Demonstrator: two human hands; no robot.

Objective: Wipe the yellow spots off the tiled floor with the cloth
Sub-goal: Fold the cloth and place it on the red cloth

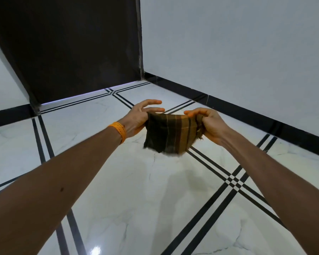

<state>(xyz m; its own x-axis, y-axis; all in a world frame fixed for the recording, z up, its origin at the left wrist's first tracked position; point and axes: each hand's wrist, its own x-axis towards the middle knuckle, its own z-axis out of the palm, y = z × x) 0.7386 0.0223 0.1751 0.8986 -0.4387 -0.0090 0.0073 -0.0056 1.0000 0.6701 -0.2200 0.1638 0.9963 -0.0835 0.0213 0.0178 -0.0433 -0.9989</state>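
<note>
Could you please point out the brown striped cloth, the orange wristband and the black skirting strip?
Brown striped cloth (pixel 170 134): head view, middle of the fabric.
Orange wristband (pixel 119 130): head view, top of the band.
Black skirting strip (pixel 247 115): head view, right wall's base.

A single wide-angle view is looking out from the person's head, facing forward and down toward a room corner. Both forearms are reaching in from the bottom edges, with the hands sitting close to the lens near the middle. The tiled floor (pixel 155 199) is filling the lower half, and the white wall (pixel 228 52) is bending across the upper right
</note>
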